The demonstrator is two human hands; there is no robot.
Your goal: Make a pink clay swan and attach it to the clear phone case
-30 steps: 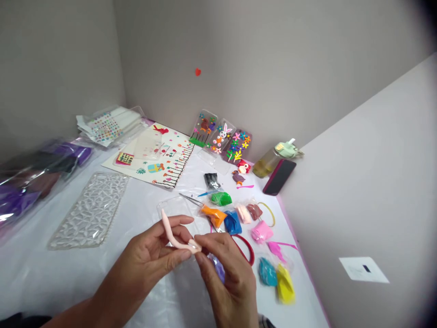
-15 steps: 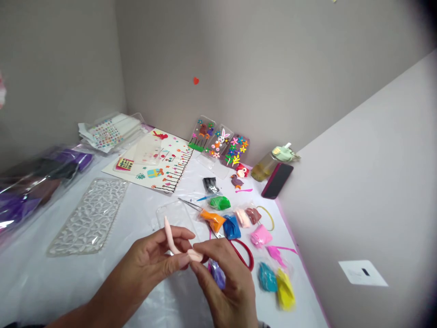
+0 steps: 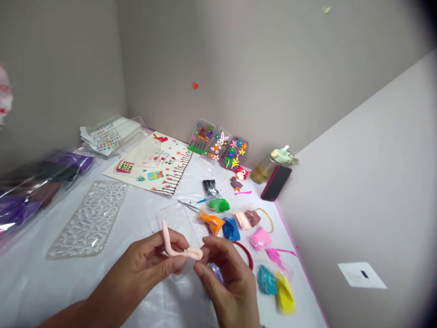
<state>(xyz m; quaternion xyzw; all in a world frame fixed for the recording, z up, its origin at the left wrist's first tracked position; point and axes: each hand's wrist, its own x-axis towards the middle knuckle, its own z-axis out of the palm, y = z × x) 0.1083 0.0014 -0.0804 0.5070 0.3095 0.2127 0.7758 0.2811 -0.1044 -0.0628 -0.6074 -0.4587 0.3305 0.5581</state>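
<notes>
Head view: pale pink clay strip (image 3: 175, 246) held above the desk (image 3: 78, 296), bent into an L. Left hand (image 3: 146, 255): fingers curled under the strip, thumb pressed on it. Right hand (image 3: 228, 278): fingers pinching its far end. Clear phone case (image 3: 175, 218) lies beneath, partly hidden by the hands. Red-handled scissors (image 3: 244, 253) and purple clay packet (image 3: 215, 272) lie just beside the right hand; orange clay packet (image 3: 211, 222) and blue clay packet (image 3: 231, 229) lie beyond.

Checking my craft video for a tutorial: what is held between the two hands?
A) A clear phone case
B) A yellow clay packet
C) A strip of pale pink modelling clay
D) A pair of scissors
C: the strip of pale pink modelling clay curves between the fingers of the left hand and the right hand.
</notes>
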